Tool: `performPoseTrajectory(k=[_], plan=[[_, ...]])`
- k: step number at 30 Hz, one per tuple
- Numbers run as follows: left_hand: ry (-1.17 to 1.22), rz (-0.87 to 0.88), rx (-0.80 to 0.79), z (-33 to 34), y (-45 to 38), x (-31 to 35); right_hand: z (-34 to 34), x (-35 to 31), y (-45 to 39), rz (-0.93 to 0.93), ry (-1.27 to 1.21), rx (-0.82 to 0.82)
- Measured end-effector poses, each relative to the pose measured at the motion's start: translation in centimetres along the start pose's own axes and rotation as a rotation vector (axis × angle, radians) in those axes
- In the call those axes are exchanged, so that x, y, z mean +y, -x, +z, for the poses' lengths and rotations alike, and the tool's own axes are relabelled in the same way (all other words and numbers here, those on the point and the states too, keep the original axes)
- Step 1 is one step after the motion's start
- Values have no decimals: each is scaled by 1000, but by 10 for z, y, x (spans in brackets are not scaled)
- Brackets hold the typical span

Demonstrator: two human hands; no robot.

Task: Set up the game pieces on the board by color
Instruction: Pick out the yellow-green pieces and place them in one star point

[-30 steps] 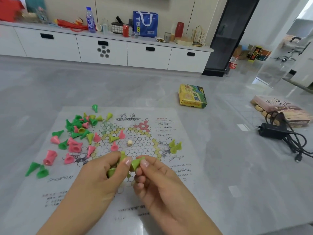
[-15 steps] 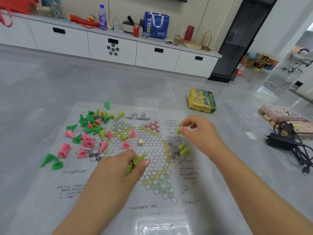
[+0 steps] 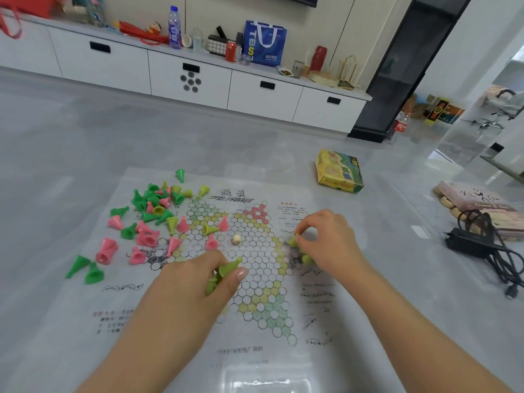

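A paper game board [image 3: 255,268] with a hexagon star grid lies on the grey floor. My left hand [image 3: 195,282] grips several lime-green cone pieces [image 3: 224,272] over the board's lower middle. My right hand [image 3: 326,239] pinches one lime-green piece [image 3: 293,241] at the board's right point, where other lime-green pieces [image 3: 307,259] stand partly hidden under the hand. Green, pink and lime cones [image 3: 150,217] lie scattered over the board's left side. A small beige die [image 3: 236,239] sits near the centre.
A yellow-green game box [image 3: 338,171] lies on the floor beyond the board. To the right are a flat pink box [image 3: 479,202] and a black power adapter with cable [image 3: 476,245]. A white low cabinet [image 3: 187,72] runs along the back wall.
My right hand left my left hand, carried a lime-green piece to the board's right point and lowered it there. My left hand stayed over the lower middle holding its pieces.
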State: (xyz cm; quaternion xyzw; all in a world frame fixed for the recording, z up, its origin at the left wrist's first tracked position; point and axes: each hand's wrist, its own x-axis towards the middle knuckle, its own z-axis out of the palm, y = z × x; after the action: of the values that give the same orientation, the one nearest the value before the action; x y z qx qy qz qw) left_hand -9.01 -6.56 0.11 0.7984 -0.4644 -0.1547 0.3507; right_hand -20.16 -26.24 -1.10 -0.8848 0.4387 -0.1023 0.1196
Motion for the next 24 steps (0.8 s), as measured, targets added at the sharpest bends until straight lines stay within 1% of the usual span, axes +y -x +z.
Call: performPoseTrajectory(k=[12, 16, 18, 20, 21, 23, 24], plan=[[2, 2, -32, 7, -3, 4, 4, 4, 3, -25, 15, 28], [-10, 0, -47, 7, -3, 3, 0, 4, 5, -18, 7, -12], [-7, -1, -46, 7, -3, 4, -10, -2, 13, -22, -91, 36], [-4, 4, -45, 7, -3, 5, -24, -17, 28, -43, -294, 79], [6, 4, -49, 6, -3, 5, -30, -28, 40, -53, -429, 47], [49, 4, -48, 5, -3, 5, -38, -48, 64, -88, -670, -114], [73, 5, -45, 5, -2, 5, -39, -57, 74, -118, -746, -195]])
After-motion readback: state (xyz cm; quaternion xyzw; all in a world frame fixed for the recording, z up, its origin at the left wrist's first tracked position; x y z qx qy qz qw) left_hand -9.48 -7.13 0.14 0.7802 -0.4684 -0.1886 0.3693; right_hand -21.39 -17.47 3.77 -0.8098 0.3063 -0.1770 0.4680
